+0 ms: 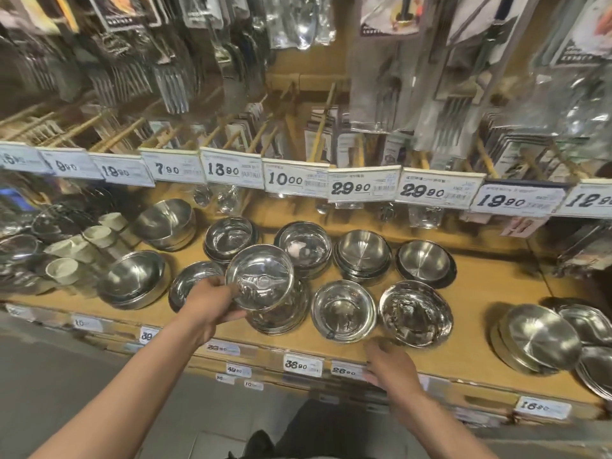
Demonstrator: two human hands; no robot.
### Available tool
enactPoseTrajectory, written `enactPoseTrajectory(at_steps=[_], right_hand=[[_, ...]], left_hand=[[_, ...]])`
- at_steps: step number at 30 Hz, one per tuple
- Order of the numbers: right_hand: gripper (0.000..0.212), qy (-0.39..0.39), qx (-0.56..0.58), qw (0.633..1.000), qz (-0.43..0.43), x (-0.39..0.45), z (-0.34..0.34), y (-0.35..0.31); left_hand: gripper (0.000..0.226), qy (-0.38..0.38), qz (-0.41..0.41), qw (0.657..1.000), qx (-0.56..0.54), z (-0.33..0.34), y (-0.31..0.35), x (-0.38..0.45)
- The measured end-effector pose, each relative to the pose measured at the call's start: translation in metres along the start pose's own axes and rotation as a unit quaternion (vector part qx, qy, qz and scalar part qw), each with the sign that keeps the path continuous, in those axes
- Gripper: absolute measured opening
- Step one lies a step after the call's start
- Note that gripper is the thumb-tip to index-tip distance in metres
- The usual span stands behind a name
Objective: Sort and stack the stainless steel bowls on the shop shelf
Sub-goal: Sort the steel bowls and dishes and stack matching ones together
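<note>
The wooden shelf point(480, 293) carries two rows of steel bowls, most already nested in short stacks, with flat steel plates point(543, 336) piled at its right end and pale cups point(63, 270) at its left. The step in hand is the transfer of one bowl to a stack. The left hand point(212, 303) grips a shiny bowl point(260, 276) by its near rim, thumb underneath, and holds it tilted above the front-row stack point(281, 313), which lies directly below and partly hidden by it. To the right of that stack sit a single-looking bowl point(344, 309) and a crumpled-looking reflective bowl point(415, 313), each apart from its neighbours. The right hand point(390, 362) hovers at the shelf's front edge, just below those two bowls, fingers relaxed and holding nothing; blur hides the fingertips. The next move probably calls for levelling the held bowl, centring it over a stack of matching width, and lowering it until the rims seat. Whether the lower stack matches in size cannot be confirmed here.
</note>
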State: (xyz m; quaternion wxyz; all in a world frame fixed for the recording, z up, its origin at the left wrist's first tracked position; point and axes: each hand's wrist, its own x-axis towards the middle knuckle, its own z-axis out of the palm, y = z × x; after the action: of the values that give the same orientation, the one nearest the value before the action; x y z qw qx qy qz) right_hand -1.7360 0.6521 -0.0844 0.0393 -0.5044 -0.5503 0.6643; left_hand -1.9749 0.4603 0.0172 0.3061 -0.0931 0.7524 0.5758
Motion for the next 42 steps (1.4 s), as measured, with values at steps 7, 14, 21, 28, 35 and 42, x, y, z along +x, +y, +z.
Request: enactPoseTrajectory(at_steps=[7, 14, 21, 28, 35, 42], right_hand=[[0.041, 0.067, 0.045, 0.996, 0.025, 0.02, 0.047, -0.006], [0.032, 0.205, 0.02, 0.978, 0.011, 0.0, 0.06, -0.023], [0.038, 0.196, 0.105, 0.974, -0.054, -0.04, 0.083, -0.051], [0.027, 0.08, 0.063, 0.994, -0.026, -0.034, 0.141, -0.082], [0.037, 0.1, 0.068, 0.993, -0.003, -0.021, 0.165, -0.079], [0.026, 0.142, -0.057, 0.988, -0.011, -0.023, 0.16, -0.076]], left_hand=[[0.012, -0.047, -0.005, 0.999, 0.005, -0.038, 0.0, 0.026], [0.017, -0.075, -0.005, 0.997, 0.005, -0.077, 0.006, 0.052], [0.012, -0.108, -0.007, 0.994, 0.017, -0.099, 0.018, 0.067], [0.018, -0.13, -0.009, 0.991, 0.012, -0.108, 0.022, 0.066], [0.018, -0.144, -0.007, 0.989, 0.019, -0.119, 0.02, 0.064], [0.018, -0.135, -0.015, 0.991, 0.014, -0.118, 0.021, 0.066]])
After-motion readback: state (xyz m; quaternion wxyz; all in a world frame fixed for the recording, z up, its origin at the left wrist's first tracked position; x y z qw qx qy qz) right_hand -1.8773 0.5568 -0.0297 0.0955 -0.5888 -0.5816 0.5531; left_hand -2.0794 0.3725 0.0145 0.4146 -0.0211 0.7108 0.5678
